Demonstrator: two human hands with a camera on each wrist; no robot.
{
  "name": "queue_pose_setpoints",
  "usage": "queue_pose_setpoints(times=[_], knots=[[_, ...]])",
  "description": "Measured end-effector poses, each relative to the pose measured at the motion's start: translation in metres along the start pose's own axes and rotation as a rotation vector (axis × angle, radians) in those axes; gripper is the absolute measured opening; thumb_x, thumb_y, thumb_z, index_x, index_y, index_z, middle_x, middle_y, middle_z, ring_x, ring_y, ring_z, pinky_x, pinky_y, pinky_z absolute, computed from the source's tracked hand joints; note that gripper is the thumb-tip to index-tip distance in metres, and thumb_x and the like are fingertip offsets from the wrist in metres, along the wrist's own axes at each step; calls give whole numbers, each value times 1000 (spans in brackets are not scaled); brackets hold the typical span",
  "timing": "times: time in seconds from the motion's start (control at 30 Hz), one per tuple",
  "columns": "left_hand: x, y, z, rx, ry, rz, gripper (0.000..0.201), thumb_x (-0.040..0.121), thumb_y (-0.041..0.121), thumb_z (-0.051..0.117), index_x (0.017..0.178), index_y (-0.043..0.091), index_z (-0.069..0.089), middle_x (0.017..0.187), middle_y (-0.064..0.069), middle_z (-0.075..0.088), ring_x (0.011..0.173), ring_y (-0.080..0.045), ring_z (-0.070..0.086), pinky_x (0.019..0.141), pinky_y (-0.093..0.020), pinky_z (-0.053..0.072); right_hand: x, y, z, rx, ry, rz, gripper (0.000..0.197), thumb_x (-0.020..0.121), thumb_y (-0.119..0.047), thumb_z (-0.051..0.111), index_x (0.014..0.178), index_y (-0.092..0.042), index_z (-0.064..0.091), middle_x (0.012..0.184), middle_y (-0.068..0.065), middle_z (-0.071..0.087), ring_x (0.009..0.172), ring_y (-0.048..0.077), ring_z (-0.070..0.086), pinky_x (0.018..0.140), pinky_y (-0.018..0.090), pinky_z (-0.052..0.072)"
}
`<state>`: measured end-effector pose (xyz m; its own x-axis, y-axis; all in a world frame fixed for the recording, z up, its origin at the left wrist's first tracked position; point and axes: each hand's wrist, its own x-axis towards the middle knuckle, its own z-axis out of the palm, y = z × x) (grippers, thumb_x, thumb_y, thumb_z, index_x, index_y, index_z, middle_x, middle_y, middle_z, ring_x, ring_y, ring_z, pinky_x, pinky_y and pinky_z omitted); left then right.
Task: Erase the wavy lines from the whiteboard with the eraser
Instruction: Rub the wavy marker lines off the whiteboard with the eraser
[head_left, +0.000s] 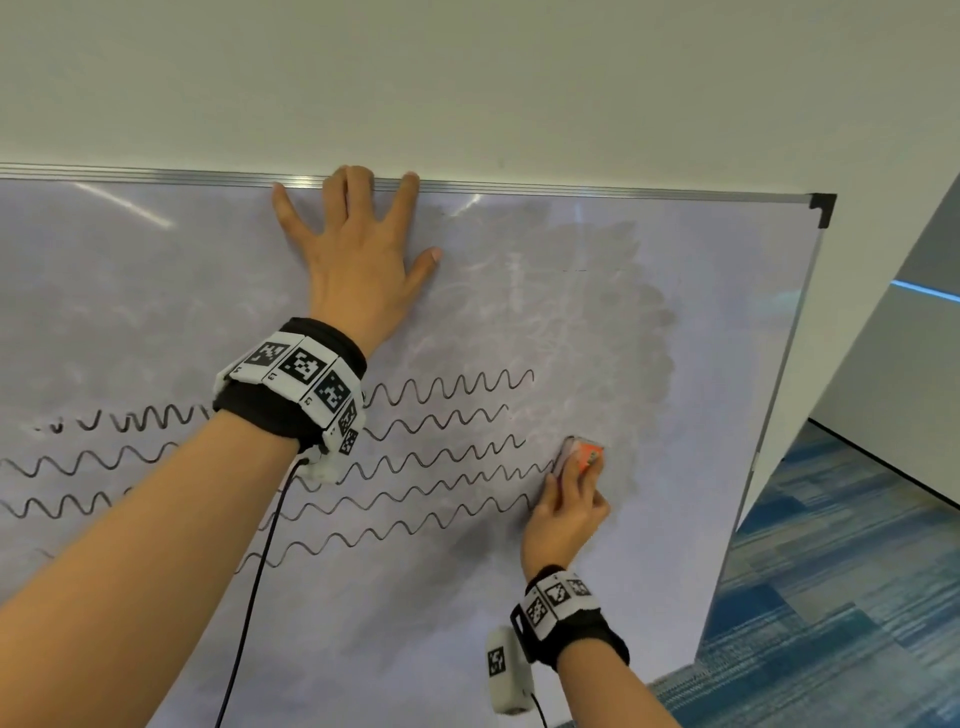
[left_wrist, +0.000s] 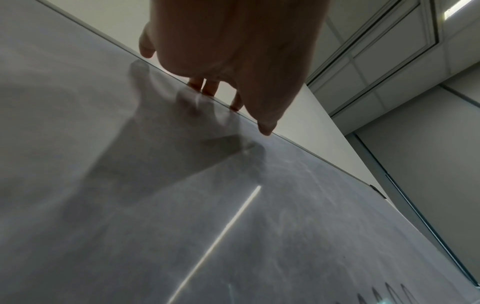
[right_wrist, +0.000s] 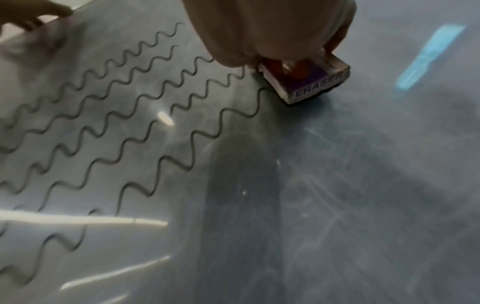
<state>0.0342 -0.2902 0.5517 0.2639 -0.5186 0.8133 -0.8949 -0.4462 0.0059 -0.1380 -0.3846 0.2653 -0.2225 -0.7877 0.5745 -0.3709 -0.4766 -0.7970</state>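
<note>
A wall-mounted whiteboard (head_left: 156, 291) carries several black wavy lines (head_left: 447, 389) across its middle; their right ends stop near the eraser. My right hand (head_left: 566, 509) grips a small orange and white eraser (head_left: 584, 453) and presses it on the board at the right end of the lines. In the right wrist view the eraser (right_wrist: 311, 82) shows the word ERASER on its side, next to the wavy lines (right_wrist: 130, 107). My left hand (head_left: 358, 244) lies flat with spread fingers on the board's top edge (left_wrist: 182, 82). The left forearm hides part of the lines.
Grey smudges cover the board to the right of the lines (head_left: 613, 312). The board's aluminium frame ends at a black corner piece (head_left: 823, 208). Blue patterned carpet (head_left: 831, 597) shows at the lower right, beside a white wall panel (head_left: 909, 338).
</note>
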Motion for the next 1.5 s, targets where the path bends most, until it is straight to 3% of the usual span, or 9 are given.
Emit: queue_pose_setpoints(times=[0.17, 0.27, 0.37, 0.53, 0.8, 1.1, 1.2, 1.33, 1.5], knots=[[-1, -3, 1, -8, 9, 10, 62, 88, 52, 48, 141, 22, 36, 132, -18, 39, 127, -35, 33, 103, -72, 9, -20, -3, -1, 30, -94, -159, 50, 85, -1, 65, 132, -15, 54, 150, 11, 36, 104, 23, 37, 91, 23, 38], [0, -7, -1, 18, -7, 29, 62, 88, 52, 48, 141, 22, 35, 132, -18, 40, 126, -35, 34, 103, -73, 9, -5, 0, -4, 120, -15, 138, 54, 87, -3, 64, 138, -8, 48, 138, 17, 46, 101, 22, 39, 89, 12, 31], [0, -5, -4, 39, -29, 27, 63, 88, 52, 47, 142, 22, 33, 134, -17, 38, 127, -34, 33, 104, -72, 9, 2, -8, -3, 414, 79, 444, 48, 87, -1, 63, 131, 5, 44, 119, 12, 50, 107, 29, 55, 83, 12, 45], [0, 0, -2, 32, -25, 4, 63, 87, 52, 46, 141, 22, 33, 136, -17, 38, 129, -34, 33, 104, -70, 10, -34, -24, 3, 505, -38, 465, 38, 88, -6, 64, 122, -1, 47, 109, -11, 45, 99, -6, 55, 80, 7, 45], [1, -6, -4, 37, -26, 28, 63, 86, 53, 44, 141, 23, 33, 135, -18, 39, 127, -35, 35, 104, -72, 9, -22, 8, -3, 369, 43, 578, 34, 85, -9, 68, 117, -5, 57, 115, 10, 53, 102, 24, 60, 88, 35, 53], [1, -3, -2, 19, -21, 13, 63, 87, 53, 45, 141, 22, 33, 135, -18, 38, 128, -35, 34, 105, -71, 8, -60, -10, -1, 489, -80, 537, 31, 86, -8, 68, 114, -16, 57, 112, -7, 55, 100, 4, 59, 85, 21, 51], [2, -7, -3, 23, -19, 34, 62, 87, 52, 44, 141, 23, 33, 134, -18, 39, 127, -35, 35, 104, -71, 8, -44, 12, -5, 436, -9, 648, 29, 87, -7, 67, 114, -9, 58, 104, -6, 56, 94, 13, 60, 73, 10, 47], [2, -8, -4, 25, -17, 39, 61, 88, 52, 45, 141, 23, 35, 133, -17, 39, 125, -35, 35, 104, -71, 8, -33, 32, -9, 263, 59, 803, 27, 85, -14, 68, 107, 1, 62, 101, 17, 64, 94, 33, 62, 74, 28, 45], [1, -3, -1, 10, -11, 17, 61, 88, 52, 46, 140, 23, 36, 134, -17, 39, 127, -34, 35, 105, -70, 7, -68, -7, -4, 338, -97, 564, 30, 85, -9, 69, 112, -12, 58, 99, -9, 53, 90, 12, 59, 68, 9, 43]])
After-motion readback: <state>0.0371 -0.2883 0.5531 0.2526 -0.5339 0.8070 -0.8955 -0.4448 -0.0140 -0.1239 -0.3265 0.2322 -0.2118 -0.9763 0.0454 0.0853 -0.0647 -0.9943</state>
